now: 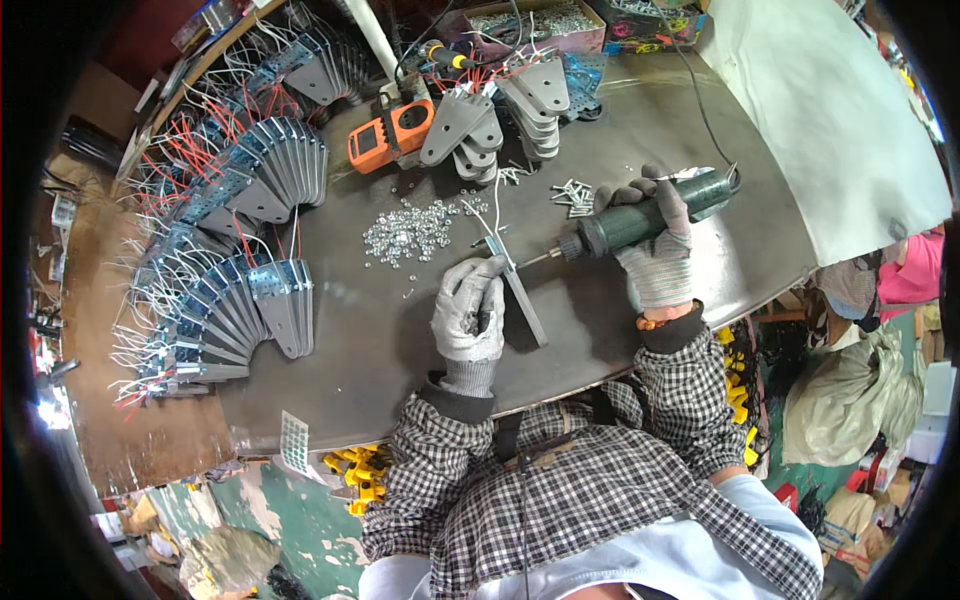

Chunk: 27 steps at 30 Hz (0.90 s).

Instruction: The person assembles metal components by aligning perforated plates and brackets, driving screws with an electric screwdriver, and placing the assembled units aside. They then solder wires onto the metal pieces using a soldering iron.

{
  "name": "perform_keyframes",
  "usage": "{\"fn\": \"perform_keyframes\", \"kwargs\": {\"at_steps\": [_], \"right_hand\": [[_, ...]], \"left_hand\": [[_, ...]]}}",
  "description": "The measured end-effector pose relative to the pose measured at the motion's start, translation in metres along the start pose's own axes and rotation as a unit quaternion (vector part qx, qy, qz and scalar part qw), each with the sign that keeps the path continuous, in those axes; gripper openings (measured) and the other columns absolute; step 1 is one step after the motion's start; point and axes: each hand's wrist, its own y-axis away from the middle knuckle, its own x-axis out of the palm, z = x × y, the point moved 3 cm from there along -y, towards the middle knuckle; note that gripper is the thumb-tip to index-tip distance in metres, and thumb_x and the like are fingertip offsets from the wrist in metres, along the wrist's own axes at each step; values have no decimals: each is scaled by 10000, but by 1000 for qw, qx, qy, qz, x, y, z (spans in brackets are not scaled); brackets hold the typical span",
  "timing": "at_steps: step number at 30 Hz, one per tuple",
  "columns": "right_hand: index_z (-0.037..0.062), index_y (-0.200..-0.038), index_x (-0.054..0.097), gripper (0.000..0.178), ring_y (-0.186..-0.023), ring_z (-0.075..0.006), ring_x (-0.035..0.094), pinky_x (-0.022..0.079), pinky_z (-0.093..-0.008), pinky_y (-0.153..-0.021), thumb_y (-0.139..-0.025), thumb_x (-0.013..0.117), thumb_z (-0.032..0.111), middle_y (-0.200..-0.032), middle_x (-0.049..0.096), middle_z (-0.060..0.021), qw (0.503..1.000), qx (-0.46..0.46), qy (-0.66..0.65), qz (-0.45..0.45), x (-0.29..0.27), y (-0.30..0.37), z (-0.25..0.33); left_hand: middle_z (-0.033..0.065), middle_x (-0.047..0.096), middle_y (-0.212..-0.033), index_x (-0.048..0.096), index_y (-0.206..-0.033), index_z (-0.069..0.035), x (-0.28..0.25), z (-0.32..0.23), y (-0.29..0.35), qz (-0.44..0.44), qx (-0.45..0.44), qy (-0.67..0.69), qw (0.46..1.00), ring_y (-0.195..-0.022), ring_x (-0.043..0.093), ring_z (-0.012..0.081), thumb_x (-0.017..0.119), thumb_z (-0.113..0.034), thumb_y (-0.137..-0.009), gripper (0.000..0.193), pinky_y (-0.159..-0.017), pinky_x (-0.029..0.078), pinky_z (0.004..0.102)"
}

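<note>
A grey gloved hand, my left hand, pinches the upper end of a narrow grey part that stands on its edge on the table. White wires rise from the part's far end. My right hand, also gloved, wraps round a dark green electric screwdriver lying nearly level. Its thin bit points left and reaches the part beside my left fingertips; whether it sits in a screw I cannot tell. A pile of small nuts lies beyond my left hand, and loose screws lie just beyond the screwdriver.
Fanned rows of grey plates with blue boards and wires line the table's left side. More grey plates are stacked at the back by an orange meter-like device. Boxes of small hardware stand behind. The screwdriver's cord runs backward.
</note>
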Motion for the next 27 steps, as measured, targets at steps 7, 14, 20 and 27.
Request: {"fn": "perform_keyframes", "kwargs": {"at_steps": [7,14,20,27], "right_hand": [[23,-1151,519,395,-855,-204,575,459,-490,-980,-822,734,61,-900,557,-64,999,13,-35,-21,-14,-9,-8],[29,-1046,575,295,-846,-198,572,458,-488,-976,-802,742,37,-915,562,-55,997,43,-69,-14,-15,-13,-11],[33,-1034,581,291,-836,-197,571,445,-492,-992,-796,748,41,-907,568,-52,994,56,-92,-25,-18,-14,-13],[44,-1024,584,251,-823,-189,567,450,-483,-987,-819,729,49,-891,569,-45,996,44,-66,-35,-18,-12,-14]], "left_hand": [[91,647,-1066,669,-1134,-54,0,-1,-1,-1,0,20,1000,-957,638,184,629,51,-852,304,-838,505,292],[107,616,-1222,555,-1273,7,9,20,11,-12,-95,227,969,-1020,616,154,585,124,-855,435,-870,507,258],[52,610,-1142,579,-1269,-34,10,16,9,-44,-63,217,973,-941,608,101,592,156,-841,470,-777,506,201],[72,611,-1070,527,-1309,-15,6,-2,8,14,-21,18,1000,-896,616,154,697,-30,-847,492,-754,528,269]]}}
